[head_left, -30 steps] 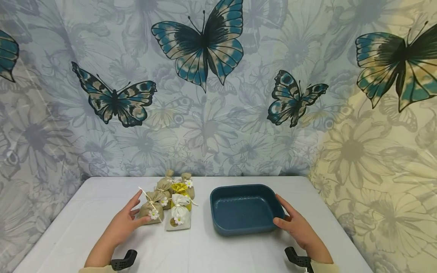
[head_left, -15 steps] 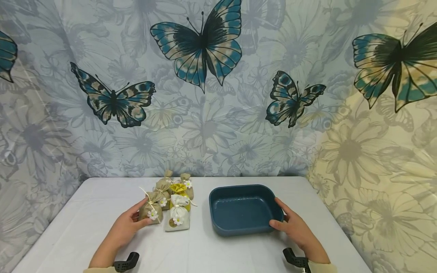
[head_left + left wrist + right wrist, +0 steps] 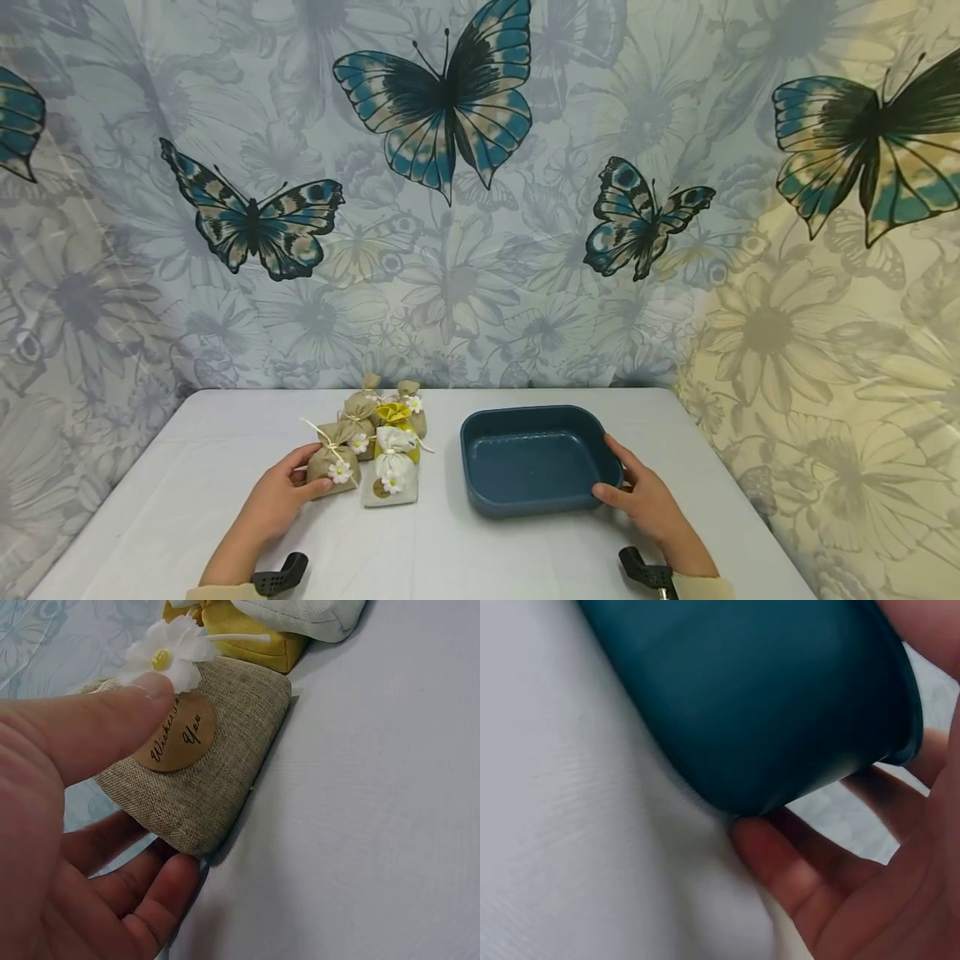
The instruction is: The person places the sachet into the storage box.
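Observation:
My left hand (image 3: pixel 277 493) holds a tan burlap sachet (image 3: pixel 330 471) at the left of the group. In the left wrist view its thumb presses the front of the sachet (image 3: pixel 225 750), beside a white fabric daisy (image 3: pixel 169 652) and a round brown label with writing. The fingers curl behind and under its lower edge. A deep blue rectangular dish (image 3: pixel 536 504) stands to the right. My right hand (image 3: pixel 648 498) grips its right end, thumb toward the front and fingers around the far side. In the right wrist view fingertips touch the base of the dish (image 3: pixel 765 697).
Close to the held sachet lie a white sachet (image 3: pixel 393 479), a yellow one (image 3: pixel 393 412) and more tan sachets (image 3: pixel 360 408). They stand on a white-covered table (image 3: pixel 450 550). A butterfly-print cloth (image 3: pixel 480 292) hangs behind it. Each wrist wears a black camera mount (image 3: pixel 281 575).
My left hand has moved right and its fingers have closed around the tan sachet, which tilts slightly. My right hand has shifted a little left on the dish's end.

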`<state>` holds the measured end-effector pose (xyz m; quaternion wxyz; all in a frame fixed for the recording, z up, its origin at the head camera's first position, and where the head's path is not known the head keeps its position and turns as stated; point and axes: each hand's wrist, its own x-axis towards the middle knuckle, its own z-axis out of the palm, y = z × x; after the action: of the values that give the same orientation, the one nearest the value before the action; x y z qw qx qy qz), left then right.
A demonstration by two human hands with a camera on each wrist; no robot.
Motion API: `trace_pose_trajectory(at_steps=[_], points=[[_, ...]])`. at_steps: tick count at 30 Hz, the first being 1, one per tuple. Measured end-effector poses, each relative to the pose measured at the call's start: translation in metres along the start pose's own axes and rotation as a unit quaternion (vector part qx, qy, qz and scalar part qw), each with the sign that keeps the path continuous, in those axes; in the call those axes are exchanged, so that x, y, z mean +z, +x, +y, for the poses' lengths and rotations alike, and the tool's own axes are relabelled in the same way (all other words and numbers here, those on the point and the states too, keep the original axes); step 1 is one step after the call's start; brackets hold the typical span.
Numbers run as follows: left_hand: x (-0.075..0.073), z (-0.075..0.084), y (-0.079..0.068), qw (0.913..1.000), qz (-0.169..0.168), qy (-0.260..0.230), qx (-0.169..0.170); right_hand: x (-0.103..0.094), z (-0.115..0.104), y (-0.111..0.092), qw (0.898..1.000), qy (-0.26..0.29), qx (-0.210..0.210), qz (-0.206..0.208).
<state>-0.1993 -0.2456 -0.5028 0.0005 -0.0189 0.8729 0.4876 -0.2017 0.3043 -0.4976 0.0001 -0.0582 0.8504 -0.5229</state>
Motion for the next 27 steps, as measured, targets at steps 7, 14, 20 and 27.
trace_pose_trajectory(at_steps=[7,14,20,27], points=[[0.005,-0.005,0.003,0.9998,-0.018,0.011,-0.006,0.001,0.007,-0.002,1.000,0.007,-0.017,0.022],[0.004,-0.005,0.003,0.9996,-0.015,0.024,-0.006,0.004,0.013,-0.001,0.997,-0.004,-0.065,0.032],[0.005,-0.003,0.001,0.9999,-0.008,0.011,0.002,0.005,0.016,0.000,0.997,-0.018,-0.069,0.035],[0.005,-0.001,0.000,0.9998,0.002,0.017,0.007,0.005,0.014,-0.001,0.997,-0.015,-0.070,0.037]])
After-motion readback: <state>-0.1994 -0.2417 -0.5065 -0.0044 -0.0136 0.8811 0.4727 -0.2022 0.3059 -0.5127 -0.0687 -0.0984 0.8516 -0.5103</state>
